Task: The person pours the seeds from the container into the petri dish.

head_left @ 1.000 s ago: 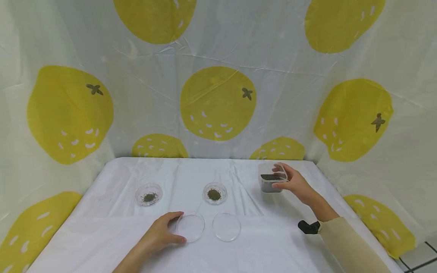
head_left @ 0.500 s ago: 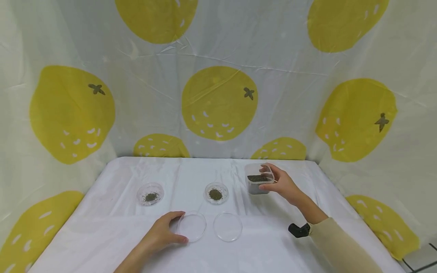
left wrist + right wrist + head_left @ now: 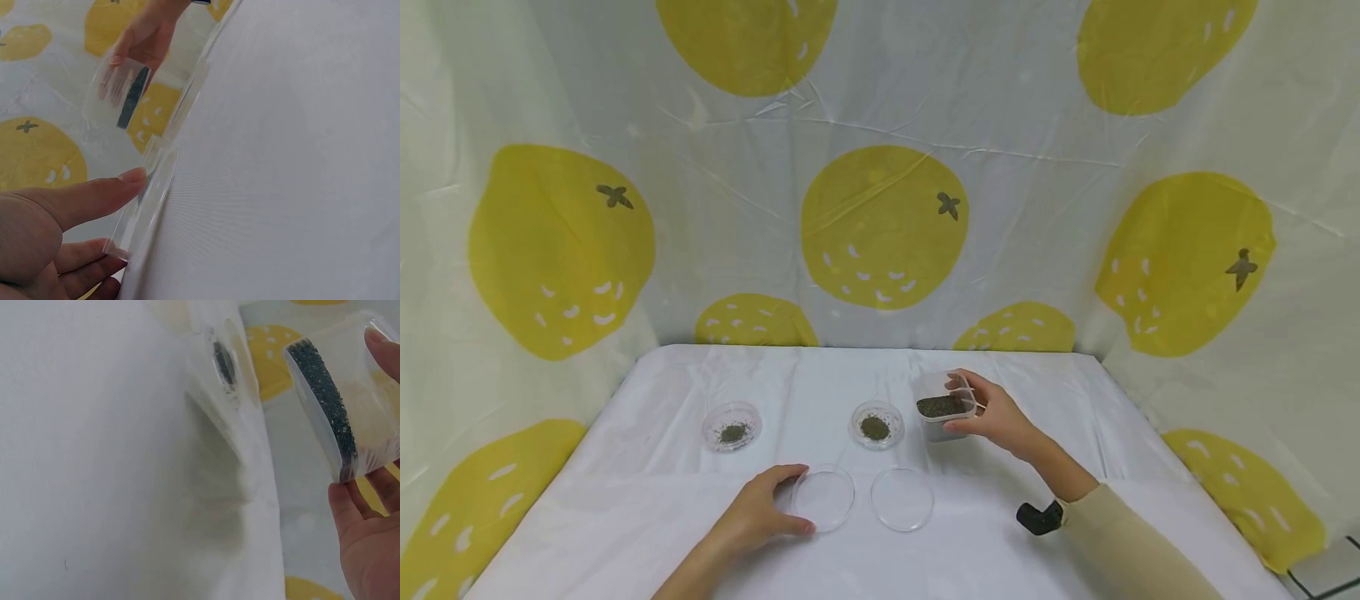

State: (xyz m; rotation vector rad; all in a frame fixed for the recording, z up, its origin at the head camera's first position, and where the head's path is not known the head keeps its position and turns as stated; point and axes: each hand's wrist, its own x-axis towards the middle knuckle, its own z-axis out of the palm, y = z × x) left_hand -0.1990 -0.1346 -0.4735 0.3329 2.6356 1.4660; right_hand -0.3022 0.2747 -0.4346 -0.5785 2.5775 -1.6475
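My right hand grips a clear plastic container by its sides, above the table. A layer of dark green granules lies in its bottom. Just left of it stands a clear petri dish with a small heap of the same dark stuff. Near the front, my left hand holds the edge of a round clear lid between thumb and fingers; the left wrist view shows the thumb on its rim. A second round clear lid lies to its right.
Another clear petri dish with dark granules stands at the back left of the white-covered table. A curtain printed with yellow lemons hangs behind and at both sides.
My right hand has carried the container leftward and slightly nearer, from the back right to beside the middle dish. The left hand has stayed at its lid.
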